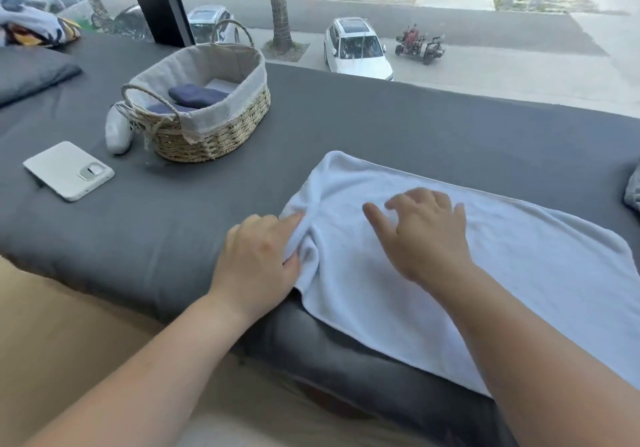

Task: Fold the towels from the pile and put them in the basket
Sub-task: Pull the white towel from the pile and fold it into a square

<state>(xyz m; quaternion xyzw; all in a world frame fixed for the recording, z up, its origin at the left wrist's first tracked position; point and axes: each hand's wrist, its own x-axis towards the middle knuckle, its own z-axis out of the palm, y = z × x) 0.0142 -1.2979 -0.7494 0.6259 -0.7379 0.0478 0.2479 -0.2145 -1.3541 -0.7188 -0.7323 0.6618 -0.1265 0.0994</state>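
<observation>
While the left hand point(256, 259) grips the bunched edge of the white towel point(519, 256), the right hand point(426, 235) rests on it, fingers spread; cloth folds hide the left fingertips.

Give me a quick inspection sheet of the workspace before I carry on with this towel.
Surface: grey padded surface, smooth.
Job's things: white towel spread out, left edge bunched; basket at far left holds dark blue folded towels.
Clutter: phone and white object left of the basket; grey pillow and patterned cloth far left; grey cloth at right edge.
Hands: left hand grips the towel's left edge; right hand rests on the towel, fingers spread.
Cables: nothing seen.
Surroundings: window behind, parked cars outside.
</observation>
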